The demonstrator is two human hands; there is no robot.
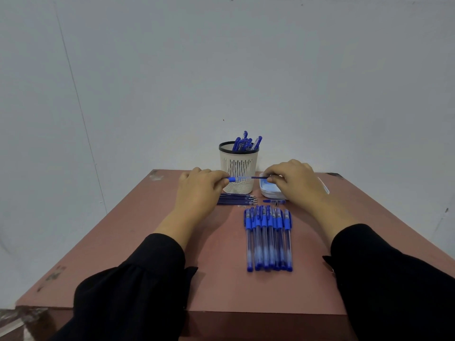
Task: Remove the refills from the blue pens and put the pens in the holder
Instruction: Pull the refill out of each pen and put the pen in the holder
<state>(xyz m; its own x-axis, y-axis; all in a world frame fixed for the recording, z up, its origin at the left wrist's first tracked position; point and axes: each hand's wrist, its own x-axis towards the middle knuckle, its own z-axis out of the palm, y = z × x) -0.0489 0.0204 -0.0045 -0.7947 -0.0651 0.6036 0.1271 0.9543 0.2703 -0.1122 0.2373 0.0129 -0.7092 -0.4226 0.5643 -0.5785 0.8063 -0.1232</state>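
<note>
Head view: left hand [197, 190] grips a pen [234, 179] held level in front of the holder [238, 168]; right hand [295, 180] fingers pinch the refill [258, 177] at its other end. Loose refills [236, 200] lie below the holder, capped pens [268, 237] rowed on the surface [147, 242], tray [268, 190] at right.

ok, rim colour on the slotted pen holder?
Black rim on the off-white slotted plastic pen holder; seen in the head view.

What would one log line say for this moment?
left hand: grips pen barrel | right hand: pinches refill | holder: pens inside | table: capped pens waiting
</note>
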